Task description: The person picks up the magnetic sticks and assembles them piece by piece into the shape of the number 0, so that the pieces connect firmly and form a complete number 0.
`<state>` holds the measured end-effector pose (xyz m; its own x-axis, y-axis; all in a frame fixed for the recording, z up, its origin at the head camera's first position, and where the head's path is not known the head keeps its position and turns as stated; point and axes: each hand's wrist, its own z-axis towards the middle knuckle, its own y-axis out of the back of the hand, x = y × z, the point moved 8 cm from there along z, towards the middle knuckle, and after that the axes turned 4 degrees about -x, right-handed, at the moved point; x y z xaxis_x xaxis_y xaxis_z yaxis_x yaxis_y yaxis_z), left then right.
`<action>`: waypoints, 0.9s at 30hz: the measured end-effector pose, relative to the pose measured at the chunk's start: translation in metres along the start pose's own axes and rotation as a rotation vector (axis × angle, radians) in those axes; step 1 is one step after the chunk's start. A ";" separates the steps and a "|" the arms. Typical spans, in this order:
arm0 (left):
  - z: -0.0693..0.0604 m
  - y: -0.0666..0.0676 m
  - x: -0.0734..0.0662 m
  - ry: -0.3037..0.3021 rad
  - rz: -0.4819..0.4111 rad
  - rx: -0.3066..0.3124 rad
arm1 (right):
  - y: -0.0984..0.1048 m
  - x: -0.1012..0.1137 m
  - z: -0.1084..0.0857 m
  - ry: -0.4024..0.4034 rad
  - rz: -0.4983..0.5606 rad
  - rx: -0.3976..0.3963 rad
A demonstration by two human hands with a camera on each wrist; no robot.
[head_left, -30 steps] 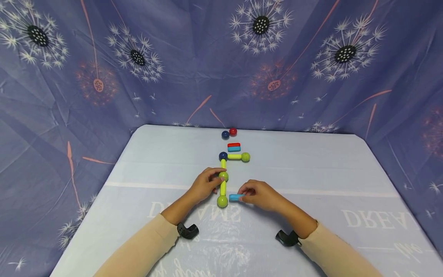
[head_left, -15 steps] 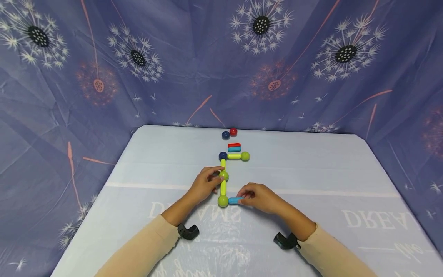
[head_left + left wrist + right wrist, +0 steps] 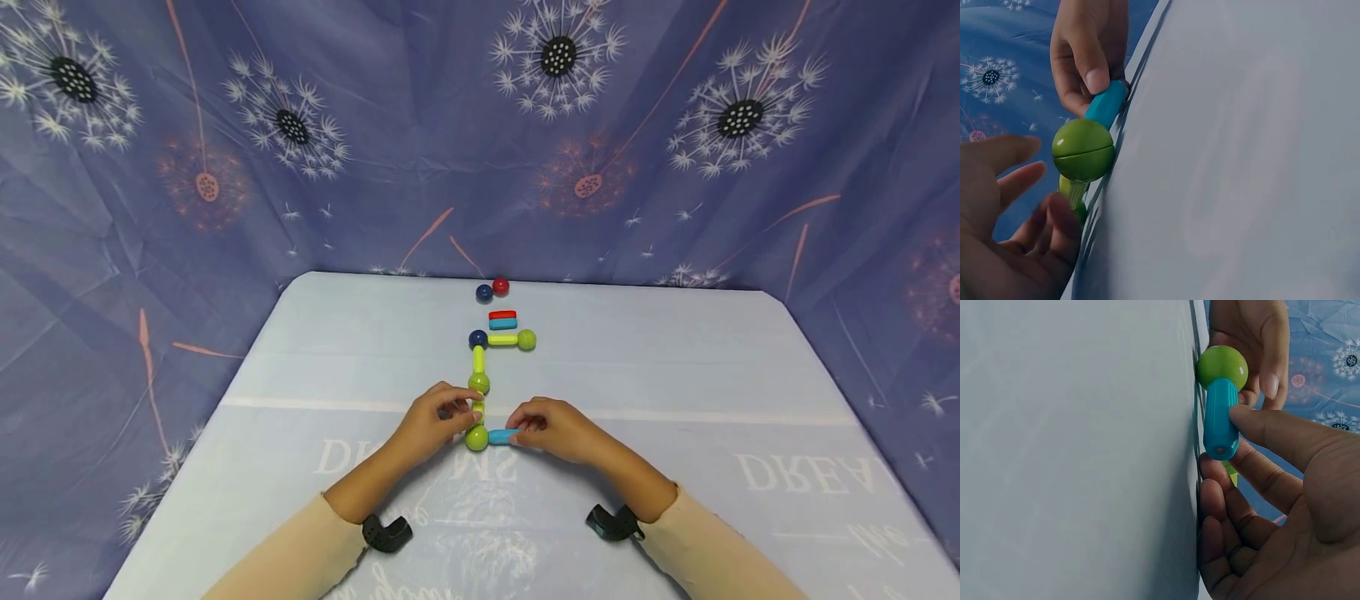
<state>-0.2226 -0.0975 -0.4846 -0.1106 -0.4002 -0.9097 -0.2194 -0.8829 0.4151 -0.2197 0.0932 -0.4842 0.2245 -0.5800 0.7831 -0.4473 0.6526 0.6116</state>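
Note:
My left hand [image 3: 435, 422] grips the lower yellow-green magnetic rod [image 3: 478, 407] in the head view, its fingers curled over it. A green ball [image 3: 477, 438] sits at that rod's near end. My right hand [image 3: 555, 429] pinches a blue magnetic rod [image 3: 1220, 419] between thumb and fingers; the rod's other end touches the green ball. Above my left hand, a green ball [image 3: 478, 382] joins another yellow-green rod [image 3: 478, 360] to a dark blue ball [image 3: 477, 339]. From there a short yellow-green rod [image 3: 502, 340] runs right to a green ball [image 3: 527, 339].
Farther back lie a loose red rod [image 3: 502, 315] and a blue rod [image 3: 503, 324], side by side. Behind them rest a dark blue ball [image 3: 484, 292] and a red ball [image 3: 501, 287]. A patterned blue cloth [image 3: 420, 167] hangs behind the white table [image 3: 675, 358].
My right hand has brought the blue rod against the nearest green ball. My left hand has slid from the middle green ball down to the lower yellow-green rod.

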 end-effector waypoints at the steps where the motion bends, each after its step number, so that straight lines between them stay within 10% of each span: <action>1: -0.003 -0.001 0.001 0.004 0.003 0.018 | -0.001 0.000 0.000 0.000 0.000 0.002; 10: -0.014 -0.010 -0.002 -0.082 0.087 0.172 | -0.003 -0.001 0.000 0.004 0.004 0.001; 27: -0.012 -0.010 -0.001 -0.093 0.079 0.184 | 0.008 0.000 0.009 0.003 -0.028 0.003</action>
<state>-0.2084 -0.0908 -0.4878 -0.2211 -0.4342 -0.8732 -0.3786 -0.7870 0.4872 -0.2311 0.0940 -0.4803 0.2401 -0.5964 0.7659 -0.4434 0.6344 0.6331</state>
